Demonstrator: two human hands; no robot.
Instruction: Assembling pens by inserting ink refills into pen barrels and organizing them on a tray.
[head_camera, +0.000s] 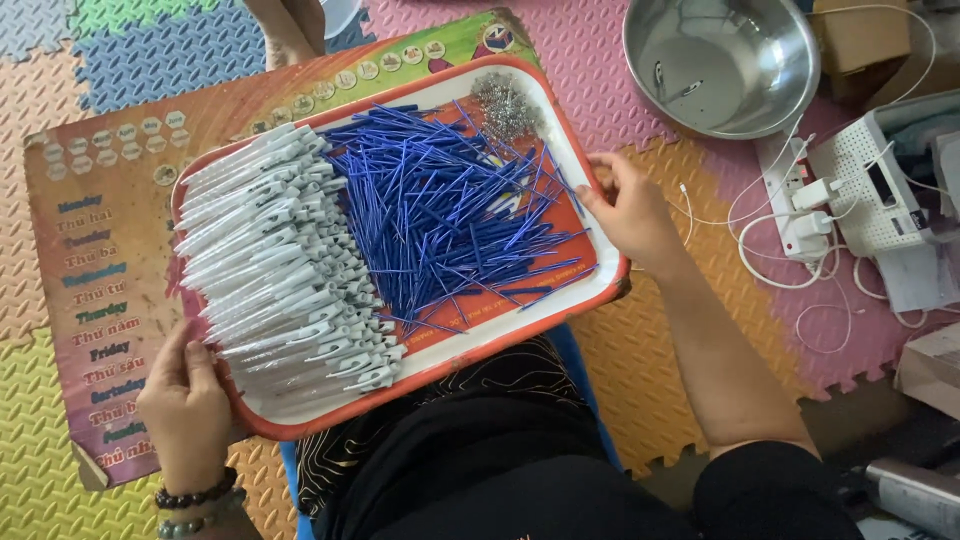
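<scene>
Below you, going left to right: your left hand (186, 405) grips the near-left corner of the tray (520, 322), thumb over the rim, fingers hidden underneath; the red-rimmed tray rests tilted across your lap and a colourful chart board (110, 250) on the foam floor mat (40, 120); white pen barrels (280, 265) lie stacked along its left half, loose blue refills (450, 215) fill the middle, small metal springs (505, 105) heap at the far corner; your right hand (630, 212) clamps the right rim, fingers curled on the edge. Likely stiff but loaded (hundreds of light, rolling parts), so hold both rims and keep it level; a steel bowl (720, 60) sits beyond.
</scene>
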